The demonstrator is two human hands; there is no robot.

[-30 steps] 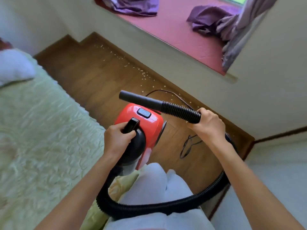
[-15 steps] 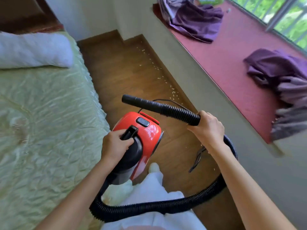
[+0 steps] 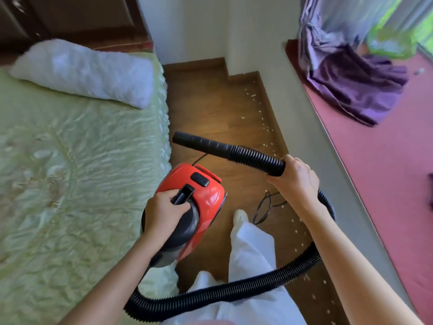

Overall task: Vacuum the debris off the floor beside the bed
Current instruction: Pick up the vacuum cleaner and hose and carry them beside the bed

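Fingers, left hand [image 3: 164, 211]: curled round the black carry handle [image 3: 184, 194] on top of the red vacuum [image 3: 201, 202], which is held off the floor just beside the bed [image 3: 77, 174].
Fingers, right hand [image 3: 294, 178]: wrapped round the ribbed black hose [image 3: 255, 158] just behind its smooth nozzle [image 3: 199, 141]; this hand is the nearer one to the debris.
Hose run: from the right hand it loops down past the white-trousered leg [image 3: 251, 252] and back to the vacuum's rear.
Nozzle axis: roughly level, mouth pointing toward the bed, above the floor and not aimed at it.
Debris [image 3: 264, 124]: pale small flecks on the wooden floor [image 3: 210, 113], strung in a line along the wall-side edge, away from the bed; some lie below and behind the right hand, more run on past the nozzle.
Power cord [image 3: 264, 207]: thin, black, loosely coiled on the floor near the foot.
Coming move, judged: tip the nozzle downward and swing it away from the bed, onto the line of flecks.
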